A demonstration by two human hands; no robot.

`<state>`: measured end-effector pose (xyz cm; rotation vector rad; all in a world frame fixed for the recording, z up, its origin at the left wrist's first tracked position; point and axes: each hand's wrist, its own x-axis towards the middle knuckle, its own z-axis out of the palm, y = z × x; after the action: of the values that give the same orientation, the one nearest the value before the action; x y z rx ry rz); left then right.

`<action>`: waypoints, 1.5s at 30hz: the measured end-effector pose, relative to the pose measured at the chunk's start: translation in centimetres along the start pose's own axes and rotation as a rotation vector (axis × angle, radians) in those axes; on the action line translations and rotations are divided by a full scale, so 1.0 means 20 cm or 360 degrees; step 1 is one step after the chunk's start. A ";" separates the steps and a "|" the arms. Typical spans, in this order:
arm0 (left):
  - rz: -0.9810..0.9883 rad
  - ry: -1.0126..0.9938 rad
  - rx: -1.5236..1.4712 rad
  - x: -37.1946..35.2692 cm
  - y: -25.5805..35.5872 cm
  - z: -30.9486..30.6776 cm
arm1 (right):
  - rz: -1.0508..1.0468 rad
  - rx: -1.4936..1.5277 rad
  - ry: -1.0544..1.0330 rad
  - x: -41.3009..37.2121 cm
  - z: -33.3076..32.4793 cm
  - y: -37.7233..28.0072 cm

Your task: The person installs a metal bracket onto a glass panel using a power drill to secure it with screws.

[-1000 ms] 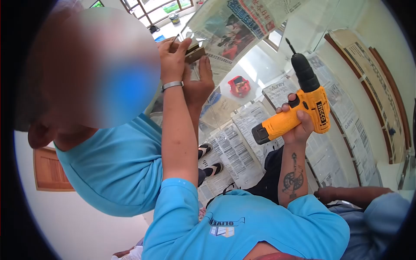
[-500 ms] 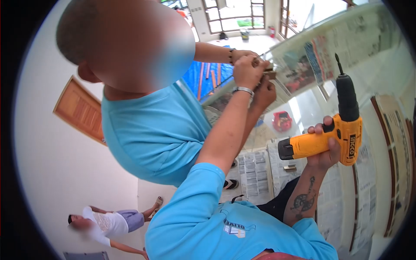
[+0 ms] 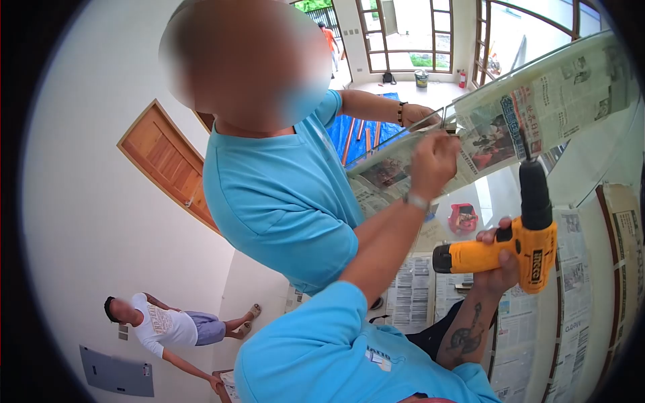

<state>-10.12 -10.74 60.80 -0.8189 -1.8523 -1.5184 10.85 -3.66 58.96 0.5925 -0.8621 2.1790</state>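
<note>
My right hand (image 3: 498, 263) is wrapped round the grip of a yellow-and-black cordless drill (image 3: 534, 248), its bit pointing up towards the far side. My left hand (image 3: 435, 161), with a band on the wrist, has its fingers pinched together just below a small dark metal piece (image 3: 451, 125) at the edge of a glass panel (image 3: 403, 144) covered with newspaper. Whatever lies between those fingers is too small to tell. Across from me, a co-worker's hand (image 3: 422, 115) with a beaded bracelet rests at the same edge. My forearm hides the co-worker's other hand.
A red tray (image 3: 462, 218) with small items sits beyond the drill. Long brown-edged strips and newspaper (image 3: 571, 295) lie at right. Orange-brown lengths rest on a blue tarp (image 3: 386, 111). The co-worker (image 3: 275, 195) stands close at left; another person (image 3: 168, 319) stands farther back.
The view has shifted, so the room appears farther right and lower. My left hand has drawn back slightly from the metal piece. The drill stays in my right hand, pointing up.
</note>
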 end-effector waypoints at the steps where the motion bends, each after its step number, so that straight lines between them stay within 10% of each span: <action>1: -0.0277 -0.0192 -0.0377 -0.11 0.16 -0.05 | 0.0025 -0.0059 0.0118 -0.05 -0.02 0.02; 8: -0.0838 -0.1840 -0.1575 -0.63 0.19 -0.21 | 0.0018 -0.0120 0.0238 -0.29 -0.03 -0.04; 11: -0.0749 -0.2007 -0.1678 -0.69 0.23 -0.28 | -0.0029 -0.0257 0.0388 -0.32 0.06 -0.13; 22: -0.1687 -0.2127 -0.1030 -1.07 0.11 -0.41 | -0.0289 -0.0304 -0.0166 -0.40 0.21 -0.38; 32: -0.0826 -0.1759 -0.1872 -0.81 0.35 -0.60 | 0.0081 -0.0266 0.0169 -0.71 0.37 -0.25; 45: -0.1090 -0.2229 -0.1704 -1.10 0.38 -0.80 | -0.0197 -0.0153 -0.0019 -0.84 0.43 -0.47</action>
<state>10.62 -27.14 51.14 -2.3657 -2.1583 -2.8894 29.94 -12.45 57.99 0.5956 -0.9068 2.0133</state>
